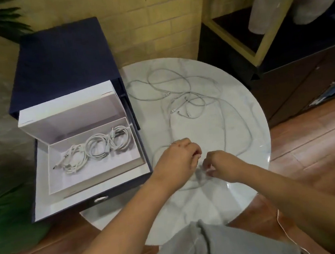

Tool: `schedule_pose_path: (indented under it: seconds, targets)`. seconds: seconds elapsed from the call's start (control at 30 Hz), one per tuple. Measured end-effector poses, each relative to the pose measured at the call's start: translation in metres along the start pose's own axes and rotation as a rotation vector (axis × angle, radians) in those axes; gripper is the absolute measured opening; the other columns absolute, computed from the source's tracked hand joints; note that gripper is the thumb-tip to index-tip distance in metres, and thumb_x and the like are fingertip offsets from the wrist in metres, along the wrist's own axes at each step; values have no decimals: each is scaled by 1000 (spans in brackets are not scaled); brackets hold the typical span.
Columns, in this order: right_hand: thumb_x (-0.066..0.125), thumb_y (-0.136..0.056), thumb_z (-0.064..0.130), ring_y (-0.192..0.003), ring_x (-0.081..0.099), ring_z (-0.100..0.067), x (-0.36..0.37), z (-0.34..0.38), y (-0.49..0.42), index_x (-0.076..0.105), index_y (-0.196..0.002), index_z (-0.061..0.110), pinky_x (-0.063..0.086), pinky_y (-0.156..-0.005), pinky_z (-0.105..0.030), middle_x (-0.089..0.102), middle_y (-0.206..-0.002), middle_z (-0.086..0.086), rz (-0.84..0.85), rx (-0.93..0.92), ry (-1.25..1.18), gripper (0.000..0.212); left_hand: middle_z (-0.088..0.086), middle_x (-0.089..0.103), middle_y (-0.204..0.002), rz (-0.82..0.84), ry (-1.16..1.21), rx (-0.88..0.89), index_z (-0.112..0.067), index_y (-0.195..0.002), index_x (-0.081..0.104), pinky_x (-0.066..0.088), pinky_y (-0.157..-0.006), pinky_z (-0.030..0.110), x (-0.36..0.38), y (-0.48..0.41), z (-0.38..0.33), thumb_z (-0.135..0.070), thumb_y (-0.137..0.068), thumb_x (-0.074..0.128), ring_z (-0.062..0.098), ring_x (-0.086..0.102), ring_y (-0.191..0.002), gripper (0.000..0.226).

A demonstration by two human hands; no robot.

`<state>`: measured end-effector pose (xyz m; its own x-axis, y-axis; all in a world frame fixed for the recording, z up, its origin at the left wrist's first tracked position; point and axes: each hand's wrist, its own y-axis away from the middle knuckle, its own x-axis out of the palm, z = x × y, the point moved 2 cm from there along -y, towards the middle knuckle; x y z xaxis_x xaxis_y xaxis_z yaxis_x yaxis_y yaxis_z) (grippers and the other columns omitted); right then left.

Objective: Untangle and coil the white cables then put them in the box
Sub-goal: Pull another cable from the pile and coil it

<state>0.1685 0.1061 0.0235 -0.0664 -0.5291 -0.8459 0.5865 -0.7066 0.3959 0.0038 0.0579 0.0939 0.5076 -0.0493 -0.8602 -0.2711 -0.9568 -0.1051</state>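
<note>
Several white cables point(182, 96) lie tangled across the round marble table point(245, 172). One long cable point(242, 123) loops down the right side toward my hands. My left hand point(178, 156) and my right hand point(220, 162) meet near the table's front, each with fingers pinched on a thin white cable between them. The white box point(61, 183) stands open at the left, its lid raised behind it. Three coiled white cables point(96, 148) rest inside it.
The box sits on a dark blue case point(62, 61) left of the table. A dark cabinet with a yellow frame point(277, 38) stands at the right. Green leaves point(3, 206) fill the lower left. A thin cord point(282, 226) hangs by my grey-clad knee.
</note>
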Motion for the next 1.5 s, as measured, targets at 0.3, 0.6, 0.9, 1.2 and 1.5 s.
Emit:
schedule_pose_path:
  seconds: [0.3, 0.6, 0.9, 1.2, 1.5]
  targets:
    - [53, -89, 13, -95, 47, -24, 27, -28, -3, 65, -98, 17, 43, -80, -33, 54, -103, -2, 38, -127, 157, 15, -1, 59, -111, 204, -4, -195, -21, -116, 62, 42, -89, 24, 55, 7, 15, -23, -96, 49, 16, 53, -106, 24]
    - [47, -96, 9, -74, 57, -10, -52, -35, -1, 51, -90, 18, 43, -65, -17, 58, -75, 12, -23, -99, -344, 11, -2, 57, -123, 286, -280, -295, -23, -119, 57, 32, -98, 31, 71, -1, 36, -27, -98, 43, 20, 49, -115, 25]
    - [49, -98, 17, -63, 67, -9, -141, -39, -5, 51, -100, 21, 49, -54, -26, 65, -79, -1, -255, -140, -535, 5, -7, 51, -110, -411, 132, -408, -15, -120, 55, 34, -92, 21, 10, -52, 14, -24, -100, 46, 10, 48, -105, 24]
    - [54, -94, 1, -71, 71, -21, -224, 10, 0, 54, -102, -1, 58, -59, -24, 59, -86, -14, -230, -370, -941, 9, -14, 47, -124, -224, 290, -323, -24, -126, 48, 32, -102, 22, 10, -74, -40, -40, -86, 65, 4, 40, -117, 47]
    - [58, -94, 18, -97, 67, -19, -222, -14, -1, 36, -137, 24, 56, -85, -36, 59, -120, -1, -264, -387, -857, 50, -2, 70, -84, -446, 666, -413, -13, -90, 64, 49, -71, 16, -36, -101, -55, -15, -101, 45, 7, 69, -72, 23]
